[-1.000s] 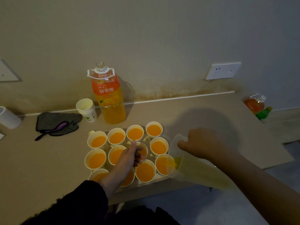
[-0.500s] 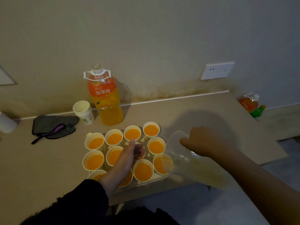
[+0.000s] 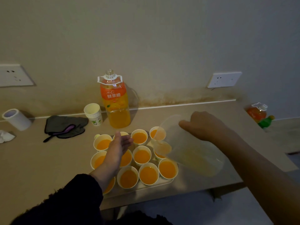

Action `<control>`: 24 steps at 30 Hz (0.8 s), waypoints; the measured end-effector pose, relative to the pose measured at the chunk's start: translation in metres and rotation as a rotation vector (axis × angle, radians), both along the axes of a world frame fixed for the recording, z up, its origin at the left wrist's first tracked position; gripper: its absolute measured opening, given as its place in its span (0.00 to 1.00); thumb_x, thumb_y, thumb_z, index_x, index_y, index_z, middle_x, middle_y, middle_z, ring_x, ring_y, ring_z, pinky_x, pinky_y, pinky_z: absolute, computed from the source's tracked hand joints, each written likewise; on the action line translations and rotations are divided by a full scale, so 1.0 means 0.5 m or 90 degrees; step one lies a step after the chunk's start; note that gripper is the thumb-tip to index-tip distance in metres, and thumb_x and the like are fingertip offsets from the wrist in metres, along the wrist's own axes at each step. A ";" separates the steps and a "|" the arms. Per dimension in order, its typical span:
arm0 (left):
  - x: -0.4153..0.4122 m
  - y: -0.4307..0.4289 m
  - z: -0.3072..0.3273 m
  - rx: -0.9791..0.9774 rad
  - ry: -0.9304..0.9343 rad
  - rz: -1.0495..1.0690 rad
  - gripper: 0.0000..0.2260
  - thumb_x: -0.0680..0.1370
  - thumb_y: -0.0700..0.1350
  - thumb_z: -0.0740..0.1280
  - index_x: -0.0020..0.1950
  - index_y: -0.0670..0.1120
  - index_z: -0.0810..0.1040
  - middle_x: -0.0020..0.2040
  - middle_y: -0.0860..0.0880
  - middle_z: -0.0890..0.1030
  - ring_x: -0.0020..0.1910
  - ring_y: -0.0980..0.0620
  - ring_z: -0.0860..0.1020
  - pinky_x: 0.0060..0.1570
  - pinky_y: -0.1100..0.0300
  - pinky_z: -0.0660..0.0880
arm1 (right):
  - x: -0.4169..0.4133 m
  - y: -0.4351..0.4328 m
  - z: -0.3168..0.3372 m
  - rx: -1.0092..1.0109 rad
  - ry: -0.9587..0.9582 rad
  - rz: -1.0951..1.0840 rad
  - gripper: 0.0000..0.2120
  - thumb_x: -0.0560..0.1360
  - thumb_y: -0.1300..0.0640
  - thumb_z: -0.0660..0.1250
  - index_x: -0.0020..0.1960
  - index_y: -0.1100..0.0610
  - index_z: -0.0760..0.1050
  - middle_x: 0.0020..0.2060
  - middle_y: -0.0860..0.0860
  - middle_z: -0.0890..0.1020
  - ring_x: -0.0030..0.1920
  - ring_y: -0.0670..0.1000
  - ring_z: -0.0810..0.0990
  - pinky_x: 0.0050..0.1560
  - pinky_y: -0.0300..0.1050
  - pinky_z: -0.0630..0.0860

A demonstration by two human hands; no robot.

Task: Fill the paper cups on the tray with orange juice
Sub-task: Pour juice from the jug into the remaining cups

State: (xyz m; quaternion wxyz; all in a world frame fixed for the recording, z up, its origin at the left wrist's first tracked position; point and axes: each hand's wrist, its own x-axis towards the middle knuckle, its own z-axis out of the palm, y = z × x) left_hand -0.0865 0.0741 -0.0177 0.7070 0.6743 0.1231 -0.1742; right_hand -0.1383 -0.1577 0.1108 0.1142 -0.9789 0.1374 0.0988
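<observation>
A person is topping up paper cups (image 3: 141,156) on the tray (image 3: 165,183), all already showing orange juice (image 3: 167,169). The right hand (image 3: 204,125) is gripping a tilted, nearly empty clear pitcher (image 3: 191,153), its spout over the middle row's right cup, so a slow, steady pour is likely needed next. The left hand (image 3: 116,148), holding a centre cup a moment ago, is now hovering open-fingered, and the pitcher has moved back from the front-right cup.

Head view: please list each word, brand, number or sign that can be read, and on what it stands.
"鲜果橙": white characters on the orange label of the large juice bottle.
Small logo above those characters: too blurred to read.
Green print on the stack of paper cups: too small to read.
Small orange bottle at right: label blurred.
</observation>
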 end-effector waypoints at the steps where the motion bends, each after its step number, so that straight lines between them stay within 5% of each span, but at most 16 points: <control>1: 0.001 0.005 0.002 0.000 -0.005 0.008 0.24 0.83 0.57 0.45 0.50 0.46 0.78 0.48 0.47 0.82 0.51 0.51 0.78 0.62 0.53 0.67 | 0.008 0.005 0.002 -0.005 -0.010 0.012 0.24 0.79 0.42 0.56 0.60 0.62 0.74 0.51 0.57 0.76 0.46 0.53 0.70 0.47 0.44 0.66; 16: -0.004 0.098 -0.006 0.000 -0.007 0.144 0.26 0.83 0.57 0.45 0.55 0.41 0.77 0.49 0.45 0.82 0.49 0.52 0.79 0.56 0.57 0.69 | 0.085 0.073 -0.036 -0.119 0.013 0.101 0.25 0.76 0.39 0.58 0.58 0.59 0.75 0.46 0.54 0.76 0.44 0.52 0.71 0.44 0.44 0.67; 24: -0.005 0.116 -0.011 0.016 -0.003 0.159 0.25 0.83 0.56 0.45 0.54 0.43 0.77 0.50 0.45 0.81 0.54 0.49 0.77 0.62 0.54 0.67 | 0.099 0.091 -0.052 -0.134 0.022 0.127 0.25 0.76 0.38 0.57 0.58 0.58 0.75 0.46 0.53 0.76 0.45 0.52 0.72 0.45 0.44 0.69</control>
